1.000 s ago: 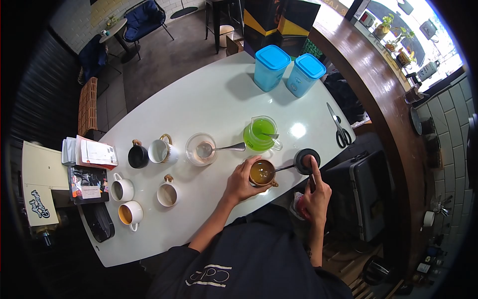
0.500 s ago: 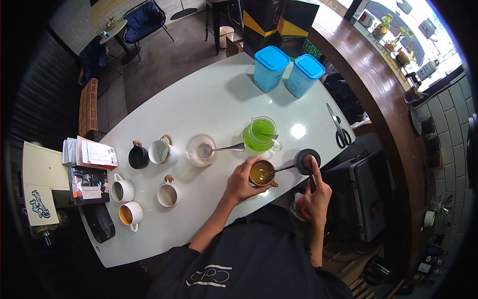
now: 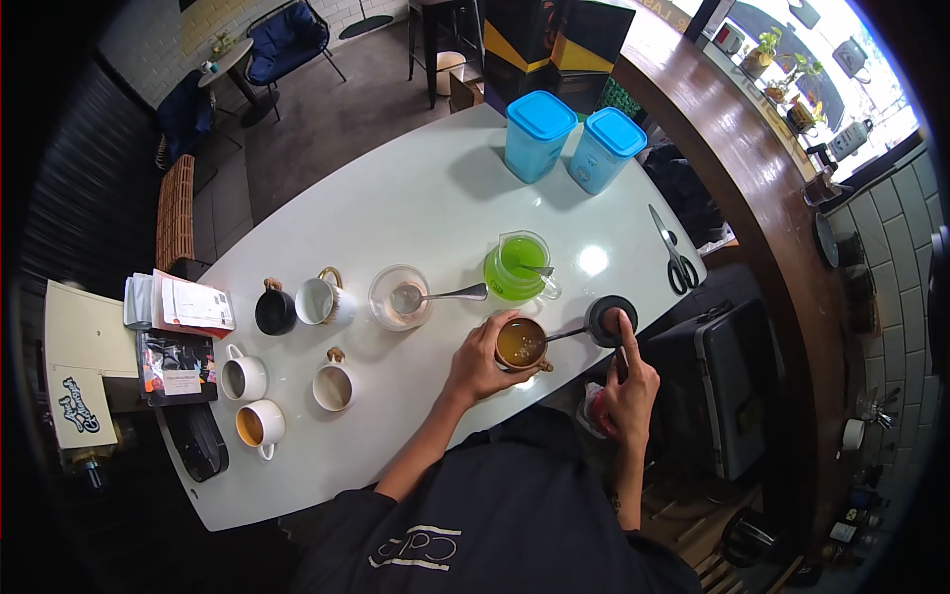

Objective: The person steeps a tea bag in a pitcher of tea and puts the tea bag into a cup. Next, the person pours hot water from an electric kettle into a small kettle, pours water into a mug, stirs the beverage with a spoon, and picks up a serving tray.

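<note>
My left hand (image 3: 482, 364) is wrapped around a brown cup (image 3: 543, 365) holding a yellow-brown liquid (image 3: 515, 343) with bubbles on its surface. In my right hand (image 3: 630, 389) is a black handheld milk frother (image 3: 598, 322), its index finger laid along the round handle end. The frother's thin shaft (image 3: 566, 335) reaches into the cup, and its tip is hidden by the liquid. Just beyond the cup stands a clear pitcher of green liquid (image 3: 520, 259) with a utensil in it. Left of that, a spoon (image 3: 455, 293) rests in a clear bowl (image 3: 385, 276).
Several mugs stand at the left, among them a black mug (image 3: 275, 313) and a white mug (image 3: 243, 379). Two blue-lidded containers (image 3: 539, 139) are at the far end. Black-handled scissors (image 3: 679, 269) lie near the right edge. Packets (image 3: 178, 361) sit at the left edge.
Bubbles on the liquid in the cup have shifted and look more clustered near the middle. Both hands, the cup and the frother keep their places.
</note>
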Demonstrator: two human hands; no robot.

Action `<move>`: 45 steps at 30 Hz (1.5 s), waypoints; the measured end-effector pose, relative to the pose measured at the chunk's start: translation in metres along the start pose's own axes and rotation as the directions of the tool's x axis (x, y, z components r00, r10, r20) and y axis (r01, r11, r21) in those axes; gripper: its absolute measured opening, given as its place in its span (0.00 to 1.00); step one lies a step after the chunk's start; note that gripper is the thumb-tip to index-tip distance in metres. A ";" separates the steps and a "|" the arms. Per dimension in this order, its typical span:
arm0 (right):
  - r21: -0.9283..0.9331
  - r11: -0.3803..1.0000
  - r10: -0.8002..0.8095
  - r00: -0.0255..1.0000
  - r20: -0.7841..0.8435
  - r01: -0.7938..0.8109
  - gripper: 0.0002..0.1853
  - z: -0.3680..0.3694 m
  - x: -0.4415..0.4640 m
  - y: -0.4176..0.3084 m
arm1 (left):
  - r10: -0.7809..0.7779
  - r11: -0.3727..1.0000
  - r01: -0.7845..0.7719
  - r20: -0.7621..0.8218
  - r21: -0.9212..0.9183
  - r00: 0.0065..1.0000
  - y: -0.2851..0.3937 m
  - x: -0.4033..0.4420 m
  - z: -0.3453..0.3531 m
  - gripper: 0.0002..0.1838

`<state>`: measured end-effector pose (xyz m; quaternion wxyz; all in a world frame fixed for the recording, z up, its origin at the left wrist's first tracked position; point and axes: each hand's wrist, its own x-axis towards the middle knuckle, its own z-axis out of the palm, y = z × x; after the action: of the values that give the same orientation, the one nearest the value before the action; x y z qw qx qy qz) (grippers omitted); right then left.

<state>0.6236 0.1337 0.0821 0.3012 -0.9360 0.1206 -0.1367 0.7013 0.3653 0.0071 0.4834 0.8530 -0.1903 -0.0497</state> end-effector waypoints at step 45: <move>-0.004 1.000 0.022 0.999 0.028 -0.022 0.49 0.001 0.001 -0.003 | 0.005 1.000 -0.005 0.015 -0.001 1.000 0.000 0.000 -0.001 0.51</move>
<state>0.6250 0.1366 0.0832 0.3027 -0.9369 0.1269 -0.1200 0.7019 0.3658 0.0075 0.4823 0.8520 -0.1962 -0.0547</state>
